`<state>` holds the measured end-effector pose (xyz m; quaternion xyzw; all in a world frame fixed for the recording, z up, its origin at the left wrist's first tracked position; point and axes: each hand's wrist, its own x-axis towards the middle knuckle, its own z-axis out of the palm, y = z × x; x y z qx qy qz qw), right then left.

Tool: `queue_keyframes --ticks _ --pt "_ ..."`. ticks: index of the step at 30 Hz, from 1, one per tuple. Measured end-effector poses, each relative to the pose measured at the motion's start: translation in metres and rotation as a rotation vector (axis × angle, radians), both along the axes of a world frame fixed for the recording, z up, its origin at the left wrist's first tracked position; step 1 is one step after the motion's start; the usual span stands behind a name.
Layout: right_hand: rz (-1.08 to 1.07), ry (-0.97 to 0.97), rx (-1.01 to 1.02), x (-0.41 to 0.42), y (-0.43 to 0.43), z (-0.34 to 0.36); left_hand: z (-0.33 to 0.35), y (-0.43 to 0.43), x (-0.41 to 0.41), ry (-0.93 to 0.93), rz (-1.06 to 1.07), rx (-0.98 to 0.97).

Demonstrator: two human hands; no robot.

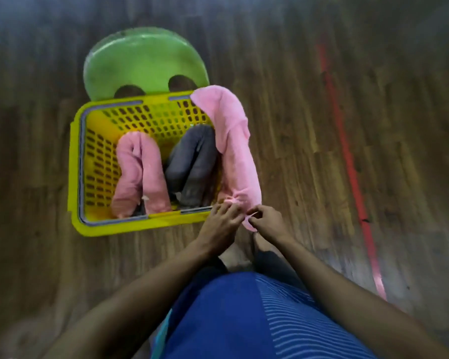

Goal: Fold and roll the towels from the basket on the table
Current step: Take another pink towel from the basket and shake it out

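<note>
Two hands, left hand (222, 220) and right hand (267, 220), pinch the near end of a pink towel (235, 141) draped over the basket (74, 164) rim at 3 o'clock. A second pink towel (138, 172) and a grey towel (192, 161) lie inside. This looks like pick-up; next, lift it clear.

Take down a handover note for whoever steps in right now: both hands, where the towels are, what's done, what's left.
Left hand and right hand: both pinch the near end of the draped pink towel, which hangs over the yellow basket's right rim.
In the basket: a second pink towel and a grey towel, both bunched.
The basket sits on the wooden floor by a green stool; no table in view.
Done: one towel grasped; none shows neatly folded or rolled.
Left: lift it out, then fold and roll all three.
</note>
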<state>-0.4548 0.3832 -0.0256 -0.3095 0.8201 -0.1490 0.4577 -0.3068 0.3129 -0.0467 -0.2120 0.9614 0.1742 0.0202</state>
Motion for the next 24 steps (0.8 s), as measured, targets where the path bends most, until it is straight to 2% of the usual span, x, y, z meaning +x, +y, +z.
queue_keyframes --ticks 4,9,11,16,21,24 --pt "0.072 -0.061 0.047 -0.024 0.026 -0.018 -0.013 0.018 -0.012 -0.1 -0.187 -0.265" --pt "0.12 -0.093 0.051 -0.042 0.04 -0.037 -0.027 -0.003 -0.026 -0.033 -0.277 -0.37" --pt "0.131 -0.09 0.042 -0.043 0.039 -0.043 -0.027 -0.007 -0.028 -0.014 -0.249 -0.323" --pt "0.112 -0.107 -0.076 -0.031 0.024 -0.058 -0.015 0.0 -0.031 0.094 0.031 -0.136" --pt "-0.056 0.084 -0.294 -0.022 0.01 -0.051 -0.001 -0.004 -0.037 0.165 0.195 0.03" --pt "-0.041 0.086 -0.39 -0.028 0.007 -0.041 0.014 -0.008 -0.047 0.224 0.227 0.126"
